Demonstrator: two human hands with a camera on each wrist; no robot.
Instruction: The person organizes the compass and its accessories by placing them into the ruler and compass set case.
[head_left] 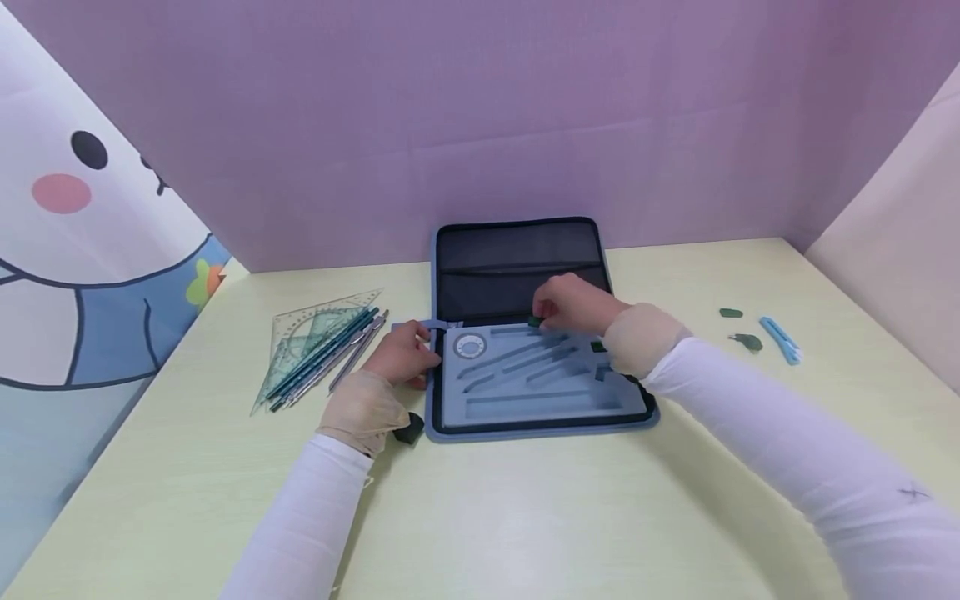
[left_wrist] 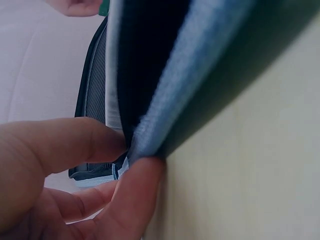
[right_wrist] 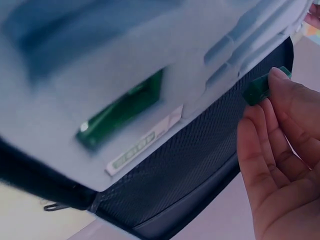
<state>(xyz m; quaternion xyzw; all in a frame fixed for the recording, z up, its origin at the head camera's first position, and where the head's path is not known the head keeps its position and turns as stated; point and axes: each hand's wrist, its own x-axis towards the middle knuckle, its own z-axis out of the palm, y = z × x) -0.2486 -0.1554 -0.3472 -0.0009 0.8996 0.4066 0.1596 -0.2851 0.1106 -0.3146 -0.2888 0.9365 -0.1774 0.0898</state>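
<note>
An unzipped blue case (head_left: 542,432) lies on the table with its black-lined lid (head_left: 517,250) raised at the back. Its base holds a pale grey tray (head_left: 453,404) with shaped recesses and a round dial at one corner. My left hand (head_left: 401,354) pinches the case's left edge between thumb and finger. Above the tray's far edge, my right hand (head_left: 573,302) pinches a small green block (right_wrist: 256,91) between thumb and fingertips, clear of the tray. Another green piece (right_wrist: 125,110) sits in a tray recess, beside a narrow white strip (right_wrist: 140,145) with green markings.
Left of the case, clear set squares (head_left: 281,333) lie with several teal pencils (head_left: 322,358) and metal drawing tools (head_left: 360,350). At the right lie a light blue cutter (head_left: 781,340), a small green piece (head_left: 731,312) and a dark green rounded item (head_left: 747,342). A purple cloth (head_left: 525,125) hangs behind.
</note>
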